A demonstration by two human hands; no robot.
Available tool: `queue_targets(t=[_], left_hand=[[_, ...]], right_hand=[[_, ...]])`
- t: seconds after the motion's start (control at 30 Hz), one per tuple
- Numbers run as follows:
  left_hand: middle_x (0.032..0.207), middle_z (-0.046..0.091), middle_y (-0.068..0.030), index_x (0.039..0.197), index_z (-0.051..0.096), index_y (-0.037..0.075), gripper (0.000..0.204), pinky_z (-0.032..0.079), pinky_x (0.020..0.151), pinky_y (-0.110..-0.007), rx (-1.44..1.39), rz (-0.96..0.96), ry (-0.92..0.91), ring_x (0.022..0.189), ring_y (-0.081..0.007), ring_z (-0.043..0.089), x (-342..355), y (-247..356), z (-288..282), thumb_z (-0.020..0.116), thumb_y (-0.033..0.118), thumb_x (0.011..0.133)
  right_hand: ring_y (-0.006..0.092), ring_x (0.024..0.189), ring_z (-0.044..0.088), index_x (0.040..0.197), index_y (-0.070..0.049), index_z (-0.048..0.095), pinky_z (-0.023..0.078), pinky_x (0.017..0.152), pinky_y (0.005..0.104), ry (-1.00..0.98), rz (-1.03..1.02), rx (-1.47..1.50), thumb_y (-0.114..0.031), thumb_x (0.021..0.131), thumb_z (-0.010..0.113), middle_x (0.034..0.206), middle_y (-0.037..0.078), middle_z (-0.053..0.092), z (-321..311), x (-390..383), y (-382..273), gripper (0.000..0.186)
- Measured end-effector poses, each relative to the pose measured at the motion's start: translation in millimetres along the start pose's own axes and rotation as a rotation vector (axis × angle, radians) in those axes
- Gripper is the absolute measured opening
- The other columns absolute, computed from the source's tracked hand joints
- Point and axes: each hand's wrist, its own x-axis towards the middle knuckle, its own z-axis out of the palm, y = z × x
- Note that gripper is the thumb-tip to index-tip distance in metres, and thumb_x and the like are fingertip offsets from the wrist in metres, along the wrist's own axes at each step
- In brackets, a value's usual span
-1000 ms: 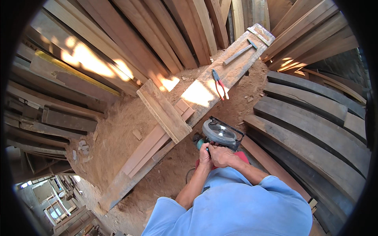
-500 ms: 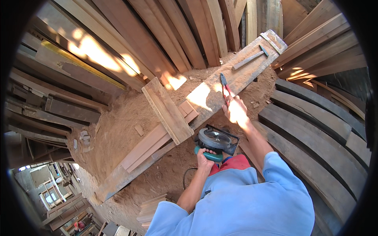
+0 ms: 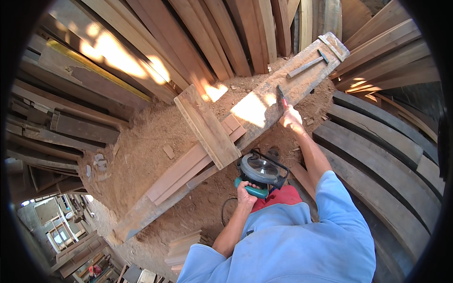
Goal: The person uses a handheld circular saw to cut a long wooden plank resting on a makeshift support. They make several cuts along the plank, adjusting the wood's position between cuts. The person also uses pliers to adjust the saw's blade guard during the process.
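My left hand [image 3: 246,193] is wrapped round the green handle of a circular saw [image 3: 260,170], held low in front of me with its round blade showing. In my right hand [image 3: 291,118] is a pair of pliers [image 3: 281,99] with red grips and dark jaws, gripped by the handles over the long plank bench [image 3: 261,127]. The jaws point away from me, at the bench top. Farther along the bench lies a hammer [image 3: 306,66]. To the left, a short wide board [image 3: 206,126] rests across several reddish strips [image 3: 181,172] on the bench.
Tall planks [image 3: 198,37] lean along the far side, and dark boards [image 3: 377,155] are stacked at the right. Sawdust [image 3: 137,155] covers the ground. A cable [image 3: 223,210] hangs near the saw, beside a small pile of wood pieces [image 3: 183,247].
The pliers have turned in my right hand and now show edge-on. My left hand keeps hold of the saw. The whole view has shifted slightly.
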Motion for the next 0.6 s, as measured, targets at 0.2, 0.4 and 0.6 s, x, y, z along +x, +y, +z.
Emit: queue_targets(t=[0.2, 0.4, 0.6], left_hand=[[0.073, 0.053, -0.005, 0.075, 0.053, 0.011, 0.014, 0.052, 0.074, -0.045, 0.107, -0.049, -0.16, 0.07, -0.0236, 0.055, -10, 14, -9, 0.066, 0.017, 0.077], [0.069, 0.052, -0.0053, 0.072, 0.052, 0.012, 0.013, 0.051, 0.076, -0.043, 0.176, -0.157, -0.35, 0.069, -0.0235, 0.054, -12, 28, -7, 0.064, 0.017, 0.073], [0.069, 0.05, -0.0039, 0.073, 0.053, 0.011, 0.013, 0.049, 0.074, -0.041, 0.226, -0.236, -0.503, 0.068, -0.022, 0.052, -19, 28, 5, 0.063, 0.018, 0.07]], right_hand=[[0.015, 0.077, 0.068, 0.127, 0.004, 0.059, 0.058, 0.063, 0.0312, -0.18, -0.055, 1.378, 0.006, 0.094, 0.045, 0.106, 0.015, 0.072, 3, -119, 61, 0.036], [0.0185, 0.093, 0.073, 0.122, 0.002, 0.065, 0.062, 0.082, 0.0338, 0.066, -0.364, 1.466, -0.002, 0.094, 0.055, 0.119, 0.018, 0.072, 28, -322, 107, 0.03], [0.035, 0.124, 0.069, 0.127, -0.002, 0.059, 0.057, 0.106, 0.0523, -0.368, -0.248, 2.042, 0.004, 0.091, 0.059, 0.148, 0.027, 0.057, 40, -414, 130, 0.037]])
